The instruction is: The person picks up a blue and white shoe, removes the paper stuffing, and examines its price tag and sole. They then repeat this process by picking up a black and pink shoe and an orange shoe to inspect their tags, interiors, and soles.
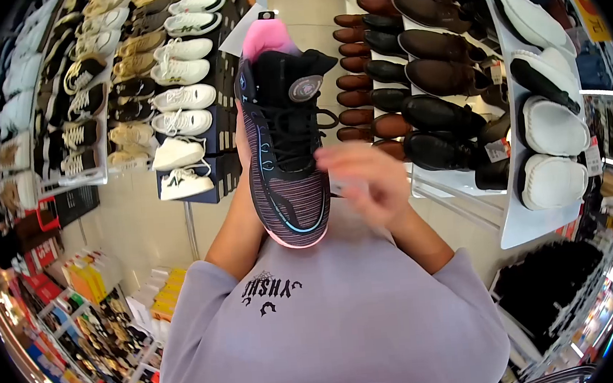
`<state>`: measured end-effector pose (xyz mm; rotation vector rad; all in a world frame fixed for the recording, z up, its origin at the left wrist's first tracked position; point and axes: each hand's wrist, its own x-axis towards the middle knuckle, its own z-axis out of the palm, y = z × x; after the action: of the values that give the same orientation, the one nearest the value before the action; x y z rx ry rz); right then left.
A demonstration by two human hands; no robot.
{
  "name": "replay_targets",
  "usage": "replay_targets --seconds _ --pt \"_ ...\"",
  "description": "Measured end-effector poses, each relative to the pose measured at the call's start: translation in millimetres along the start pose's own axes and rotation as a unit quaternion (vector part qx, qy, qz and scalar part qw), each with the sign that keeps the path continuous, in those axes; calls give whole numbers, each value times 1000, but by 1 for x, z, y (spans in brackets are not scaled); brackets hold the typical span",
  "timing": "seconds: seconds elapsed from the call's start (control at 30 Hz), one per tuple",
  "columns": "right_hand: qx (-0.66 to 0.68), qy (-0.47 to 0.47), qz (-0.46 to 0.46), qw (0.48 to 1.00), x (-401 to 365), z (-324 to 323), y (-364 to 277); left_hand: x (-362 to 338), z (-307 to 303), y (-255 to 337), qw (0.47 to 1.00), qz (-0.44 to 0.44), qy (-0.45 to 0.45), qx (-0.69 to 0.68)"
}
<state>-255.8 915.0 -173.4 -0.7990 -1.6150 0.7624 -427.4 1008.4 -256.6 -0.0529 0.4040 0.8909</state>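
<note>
A running shoe [289,200] stands toe toward me in front of my chest, with a dark striped knit upper, black laces, a pink heel collar and a pink sole edge. My left hand [243,142] grips it from below and behind, mostly hidden by the shoe. A round badge [305,87] marks the black tongue, which tilts to the right. Beside the laces, on the shoe's right side, is my right hand [367,179], blurred by motion. Its fingers are loosely apart with nothing seen in them, and the fingertips are right at the shoe's edge.
White sneakers [182,98] line a rack at left above dark blue boxes [202,194]. Brown and black leather shoes [438,77] fill shelves at right, near white clogs [554,183]. Yellow boxes [167,292] are at lower left. A tiled aisle [299,12] runs between the racks.
</note>
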Motion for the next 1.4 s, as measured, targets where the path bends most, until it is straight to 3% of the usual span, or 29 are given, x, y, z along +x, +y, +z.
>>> replay_targets --seconds 0.03,0.07,0.13,0.17,0.23,0.3,0.37,0.43,0.5,0.63,0.7,0.77,0.83,1.03,1.13,1.4 --pt "-2 70 27 997 0 -3 6 12 2 2 1000 -9 -9 7" --pt "-13 82 29 996 9 -4 7 22 11 3 999 -23 -23 17" --pt "-131 149 170 965 34 -2 5 37 35 6 995 -57 -65 42" --pt "-139 161 175 961 42 2 6 41 45 10 992 -75 -82 55" --pt "-67 162 278 945 60 11 11 49 60 22 986 -103 -108 79" --pt "-100 210 261 937 75 14 19 56 68 40 981 -114 -120 97" --pt "-79 214 340 912 85 17 25 64 77 59 983 -108 -119 93" --pt "-86 242 316 914 96 21 36 77 80 76 986 -105 -112 71" --pt "0 222 395 892 106 22 41 89 76 98 988 -89 -75 97" --pt "-37 164 410 897 116 20 41 111 77 131 983 -107 -121 84" --pt "-27 132 380 915 118 22 32 114 88 140 983 -107 -107 105" --pt "12 159 383 910 120 31 25 122 90 149 974 -112 -74 180" --pt "-97 133 272 948 116 42 26 124 95 151 969 -124 -70 202" --pt "-144 185 336 912 103 66 2 135 104 137 929 -220 -118 273" --pt "-120 220 264 931 95 88 -20 136 119 124 904 -277 -133 298" --pt "-142 346 218 902 57 139 -47 122 131 76 851 -385 -190 302"
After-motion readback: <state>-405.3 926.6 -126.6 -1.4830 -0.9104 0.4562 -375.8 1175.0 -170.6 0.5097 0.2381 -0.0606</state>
